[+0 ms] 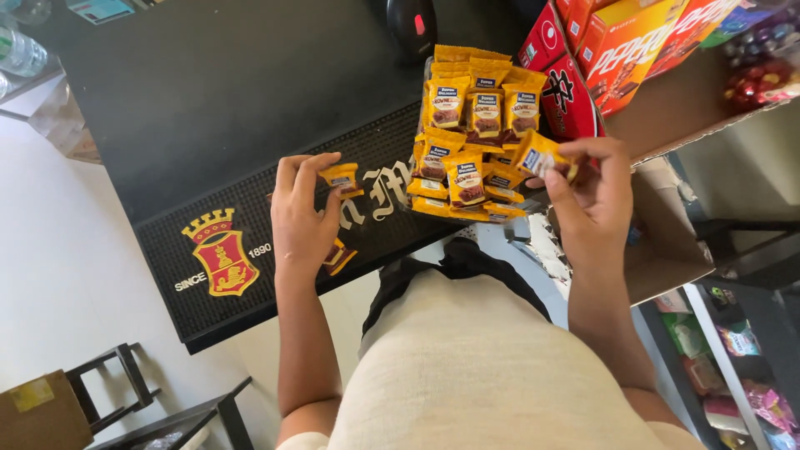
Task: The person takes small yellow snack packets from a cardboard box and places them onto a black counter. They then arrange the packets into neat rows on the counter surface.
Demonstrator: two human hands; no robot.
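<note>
hands work over a black counter [208, 92] topped with a black ribbed rubber mat [275, 225] bearing a red and gold crest. left hand [302, 218] has its fingers [312, 171] curled, thumb and forefinger pinched on a small yellow foil snack packet [342, 177] held just above the mat; another packet of the same kind [337, 257] lies partly hidden under the heel of that hand. right hand [587, 196] is raised to the right of the pile, its fingertips closed on a second small yellow snack packet [540, 157], tilted, with thumb below and the other fingers bent over its top edge. between and beyond the hands sits a heap of matching yellow snack packets [471, 133], many standing in rows, some lying flat at the near edge of the counter. just beyond the heap, to the right, red and orange cardboard boxes [617, 46] lean together on a brown cardboard surface [675, 108]. a dark handheld scanner [411, 23] stands at the far edge of the counter. lower right, shelves [733, 350] hold colourful wrapped goods. the person wears a beige top.
</note>
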